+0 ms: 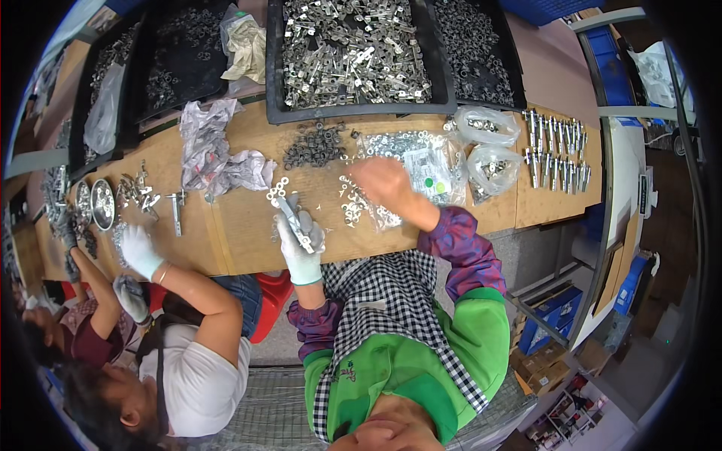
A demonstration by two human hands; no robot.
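Bolt (295, 222): long axis slanting up-left, gripped in gloved left hand (301, 246).
Right hand (385, 183): bare, fingers seemingly pinched over washers (353, 204), right of bolt.

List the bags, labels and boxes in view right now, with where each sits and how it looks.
Clear plastic bag: flat under the right hand, holding silvery parts, with a white label carrying green dots.
Two clear bags: right of it, bulging with metal parts.
Crumpled grey bags: left of centre on the wooden bench.
Blue boxes: on the floor, lower right.
Cardboard boxes: below those, brown.
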